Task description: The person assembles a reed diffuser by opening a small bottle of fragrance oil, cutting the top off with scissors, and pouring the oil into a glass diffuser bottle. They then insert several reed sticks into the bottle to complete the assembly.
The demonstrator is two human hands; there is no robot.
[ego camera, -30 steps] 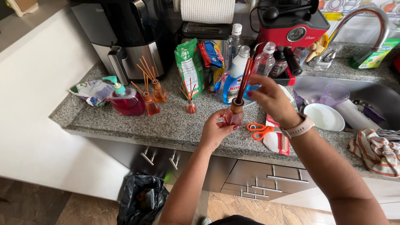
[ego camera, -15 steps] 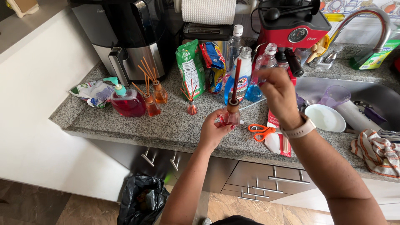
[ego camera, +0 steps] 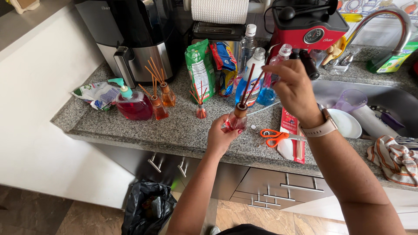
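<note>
left hand [ego camera: 221, 138] | my fingers are still wrapping the small pink diffuser bottle [ego camera: 237, 120] just above the granite surface [ego camera: 183, 126] || right hand [ego camera: 294, 89] | fingers pinching the reed sticks [ego camera: 249, 85], which are now tilting toward 1 o'clock, tips already in the neck || scissors [ego camera: 273, 134] lying at 3 o'clock || finished diffusers [ego camera: 162, 98] standing at 10 o'clock

Speckled granite counter [ego camera: 174, 126], white wall [ego camera: 39, 87], grey drawers [ego camera: 278, 185], steel sink [ego camera: 392, 102], brown tiled floor [ego camera: 52, 217]

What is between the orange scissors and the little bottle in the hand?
In the head view, only bare granite counter and one tiny white speck lie between the scissors and the held bottle.
</note>
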